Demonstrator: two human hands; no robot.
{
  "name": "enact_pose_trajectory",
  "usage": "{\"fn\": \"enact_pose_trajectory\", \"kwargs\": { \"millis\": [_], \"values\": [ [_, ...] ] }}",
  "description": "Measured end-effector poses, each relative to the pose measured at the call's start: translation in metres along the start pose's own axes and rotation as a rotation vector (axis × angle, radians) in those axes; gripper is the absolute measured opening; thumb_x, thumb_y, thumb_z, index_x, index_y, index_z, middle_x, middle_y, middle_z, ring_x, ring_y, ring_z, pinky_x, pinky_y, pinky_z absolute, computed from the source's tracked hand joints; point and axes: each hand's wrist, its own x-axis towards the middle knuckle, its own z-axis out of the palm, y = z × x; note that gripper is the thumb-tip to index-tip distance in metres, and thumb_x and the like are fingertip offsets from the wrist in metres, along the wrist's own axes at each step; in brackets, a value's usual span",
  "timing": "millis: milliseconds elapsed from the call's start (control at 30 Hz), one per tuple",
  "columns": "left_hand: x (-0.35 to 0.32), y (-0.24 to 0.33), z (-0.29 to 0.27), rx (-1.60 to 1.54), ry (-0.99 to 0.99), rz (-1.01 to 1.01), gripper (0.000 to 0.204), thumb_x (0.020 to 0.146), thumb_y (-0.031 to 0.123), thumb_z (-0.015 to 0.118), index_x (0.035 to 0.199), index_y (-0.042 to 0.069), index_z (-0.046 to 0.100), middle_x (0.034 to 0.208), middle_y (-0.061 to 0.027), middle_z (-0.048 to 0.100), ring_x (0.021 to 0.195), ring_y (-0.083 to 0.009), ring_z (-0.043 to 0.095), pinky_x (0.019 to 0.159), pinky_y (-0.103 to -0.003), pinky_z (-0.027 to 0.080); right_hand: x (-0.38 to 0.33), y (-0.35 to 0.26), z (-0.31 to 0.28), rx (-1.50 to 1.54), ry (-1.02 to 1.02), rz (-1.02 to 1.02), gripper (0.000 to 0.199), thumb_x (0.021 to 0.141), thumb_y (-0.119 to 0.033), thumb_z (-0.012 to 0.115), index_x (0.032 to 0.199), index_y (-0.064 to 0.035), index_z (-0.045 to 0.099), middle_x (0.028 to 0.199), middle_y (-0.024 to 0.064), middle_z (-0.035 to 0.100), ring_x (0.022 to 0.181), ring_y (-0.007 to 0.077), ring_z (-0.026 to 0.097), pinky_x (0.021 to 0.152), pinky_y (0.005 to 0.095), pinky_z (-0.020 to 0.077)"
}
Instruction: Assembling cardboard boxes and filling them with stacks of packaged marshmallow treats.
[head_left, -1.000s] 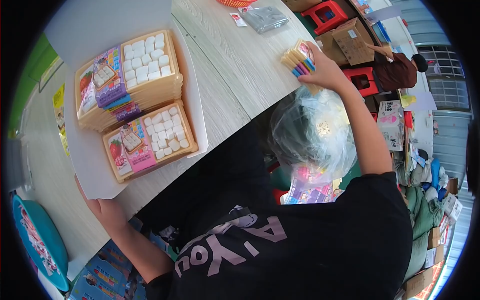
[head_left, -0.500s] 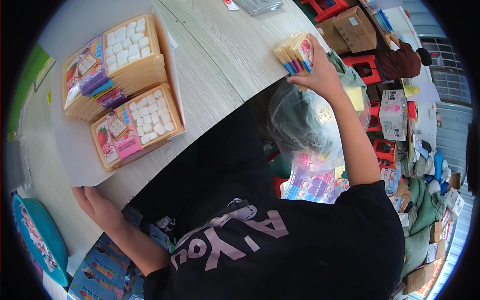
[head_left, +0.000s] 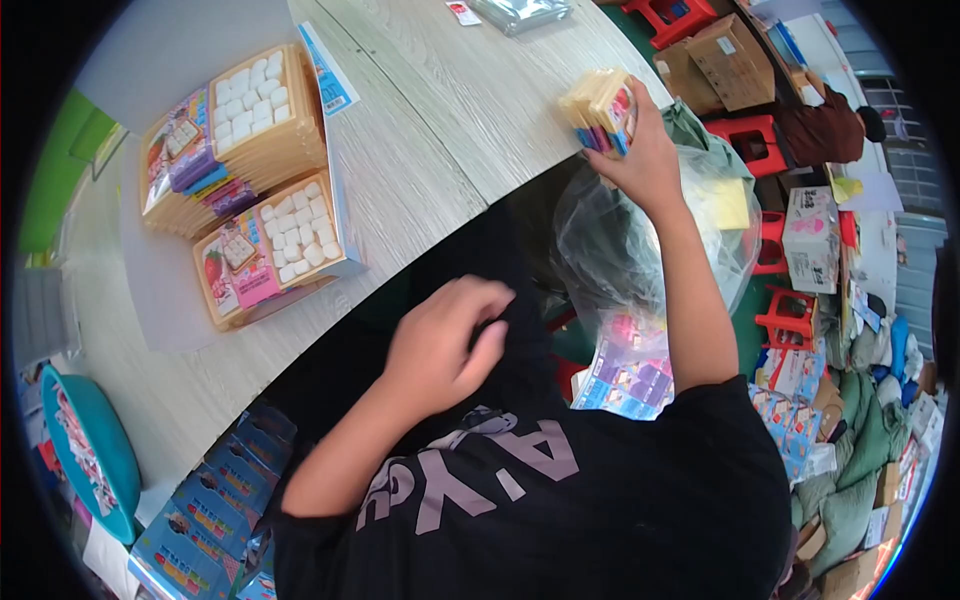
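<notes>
My right hand [head_left: 645, 150], at the table's far right edge, grips a small bundle of toast-shaped packs [head_left: 600, 108] with tan edges and coloured labels. Above my lap, off the table edge, my left hand [head_left: 445, 340] holds nothing; its thumb stands apart from its loosely bent, slightly blurred fingers. On the left part of the table stands an open carton [head_left: 345, 240] with a pale flap. Inside are a tall stack of toast-shaped packs [head_left: 255, 100] topped with white marshmallow-like lumps and a lower stack [head_left: 300, 235] with a pink label.
A clear plastic bag [head_left: 610, 250] hangs beside my right forearm, near printed sheets [head_left: 630, 375]. A teal basin [head_left: 120, 460] of small wrapped pieces and blue printed boxes [head_left: 205, 510] are at lower left. Red stools [head_left: 750, 145], cartons [head_left: 730, 60] and another person [head_left: 825, 125] are at right.
My left hand has left the carton's lower edge and swung right over my lap. The carton's near side flap has shifted, showing its blue printed edge. My right hand keeps hold of the bundle.
</notes>
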Motion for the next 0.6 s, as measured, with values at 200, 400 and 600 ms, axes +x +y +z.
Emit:
{"fn": "enact_pose_trajectory", "kwargs": {
  "millis": [200, 400, 600],
  "values": [
    [0.145, -0.004, 0.059, 0.067, 0.208, 0.212, 0.059, 0.086, 0.023, 0.068, 0.129, -0.010, 0.043, 0.124, -0.0298, 0.051, 0.118, -0.0443, 0.052, 0.105, -0.046, 0.041, -0.017, 0.019, 0.012, 0.049, 0.262, -0.094, 0.103, 0.066, -0.022, 0.087, 0.150, -0.0038, 0.029, 0.131, 0.0210, 0.055, 0.117, 0.0412, 0.057, 0.098, 0.0448, 0.0488],
    [0.240, 0.009, 0.058, 0.160, 0.244, 0.026, 0.098, 0.077, 0.050, 0.072, 0.140, -0.014, 0.035, 0.133, -0.0343, 0.049, 0.123, -0.0441, 0.053, 0.103, -0.046, 0.045, -0.012, 0.024, 0.014, 0.063, 0.221, -0.166, 0.103, 0.064, -0.020, 0.088, 0.148, -0.0011, 0.030, 0.145, 0.0207, 0.046, 0.126, 0.0404, 0.052, 0.101, 0.0442, 0.0465],
    [0.256, 0.007, 0.061, 0.268, -0.182, -0.122, 0.094, 0.077, 0.039, 0.077, 0.145, -0.009, 0.035, 0.139, -0.0351, 0.046, 0.129, -0.0427, 0.050, 0.109, -0.043, 0.041, -0.023, 0.030, 0.011, 0.168, 0.198, -0.067, 0.109, 0.063, -0.019, 0.088, 0.151, -0.0005, 0.027, 0.138, 0.0220, 0.049, 0.122, 0.0420, 0.053, 0.102, 0.0445, 0.0453]
  ]
}}
